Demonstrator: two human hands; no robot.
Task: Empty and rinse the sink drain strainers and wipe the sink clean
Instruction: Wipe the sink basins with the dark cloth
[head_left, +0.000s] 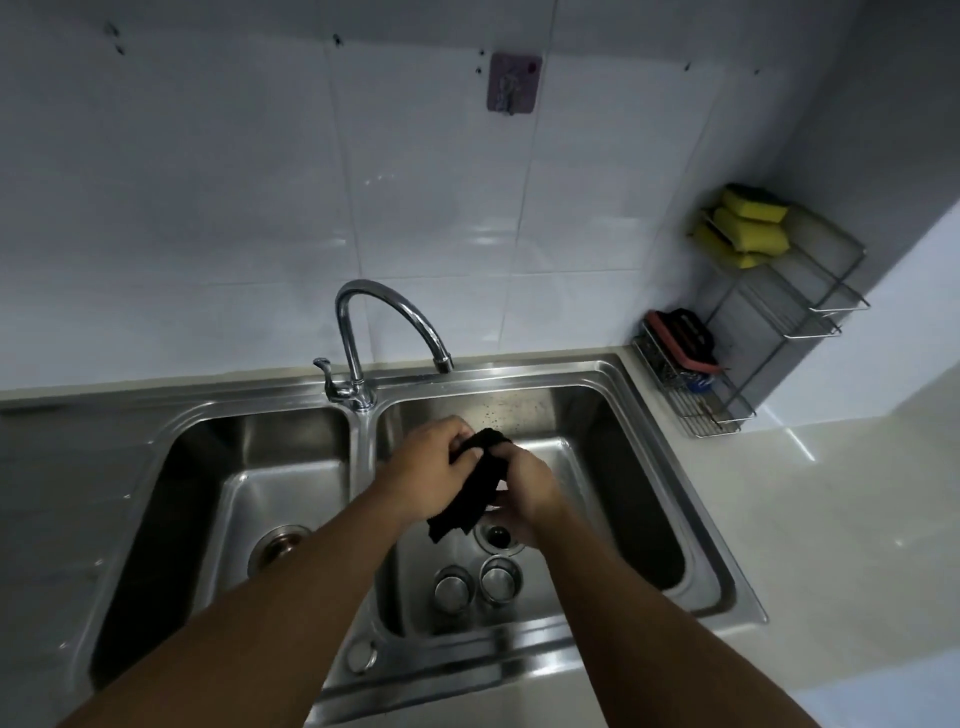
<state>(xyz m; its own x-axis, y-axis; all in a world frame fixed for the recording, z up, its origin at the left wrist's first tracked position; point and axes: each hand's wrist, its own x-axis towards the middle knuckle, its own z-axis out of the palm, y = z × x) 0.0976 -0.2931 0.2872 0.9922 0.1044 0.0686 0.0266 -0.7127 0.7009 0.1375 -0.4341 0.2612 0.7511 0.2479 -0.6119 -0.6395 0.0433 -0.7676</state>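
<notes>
A double stainless sink (670, 410) fills the lower view. Over its right basin both hands hold a black cloth (475, 493). My left hand (434, 467) grips the cloth's upper end, and my right hand (524, 488) grips it just to the right. The cloth's lower end hangs above the open right drain (497, 536). Two metal strainers (452, 588) (500, 573) stand side by side on the right basin's floor, in front of that drain. The left basin's drain (280, 543) shows a coppery ring. No water runs from the faucet (395, 322).
A wire rack (727, 384) at the back right corner holds yellow sponges (748, 226) on its top shelf and a red-and-black brush lower down. A purple wall hook (511, 83) sticks to the white tiles. Pale countertop (857, 493) extends right of the sink.
</notes>
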